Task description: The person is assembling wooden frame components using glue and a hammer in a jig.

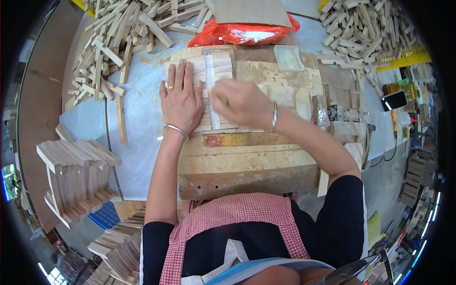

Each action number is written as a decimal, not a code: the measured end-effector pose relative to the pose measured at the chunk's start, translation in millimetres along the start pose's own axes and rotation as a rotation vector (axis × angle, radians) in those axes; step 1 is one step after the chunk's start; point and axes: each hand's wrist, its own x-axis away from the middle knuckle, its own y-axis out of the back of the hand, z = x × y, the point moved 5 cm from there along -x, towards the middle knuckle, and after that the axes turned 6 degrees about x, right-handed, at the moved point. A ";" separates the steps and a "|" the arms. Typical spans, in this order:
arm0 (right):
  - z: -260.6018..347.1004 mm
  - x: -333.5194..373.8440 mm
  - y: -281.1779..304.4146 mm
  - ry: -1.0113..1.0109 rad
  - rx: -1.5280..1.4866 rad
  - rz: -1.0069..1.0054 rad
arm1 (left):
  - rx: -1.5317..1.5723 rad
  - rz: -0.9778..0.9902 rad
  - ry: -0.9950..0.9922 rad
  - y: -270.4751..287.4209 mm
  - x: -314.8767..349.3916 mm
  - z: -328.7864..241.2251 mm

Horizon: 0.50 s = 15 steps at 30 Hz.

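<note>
My left hand point(183, 97) lies flat, fingers stretched out, on a row of pale wooden strips point(222, 68) set side by side on a wooden work board point(251, 164). Across the strips runs a narrow, whitish, see-through band point(209, 71), which looks like a straightedge or tape. My right hand point(244, 103) is curled closed over the band's right side. Motion smears it, and whatever its fingers hold is hidden. Below both hands, a yellow-brown ruler-like strip point(247, 139) is set along the board.
Loose wooden sticks are heaped at back left point(114, 42) and back right point(365, 33). A red plastic bag point(213, 35) lies behind the board, near a translucent tray point(289, 59). Stacked wooden frames point(78, 156) stand at left. A dark phone point(394, 100) rests at right.
</note>
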 end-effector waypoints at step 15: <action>-62.5 -97.1 -15.0 -0.446 0.139 0.362 | 0.055 -0.011 0.029 2.8 3.0 -2.9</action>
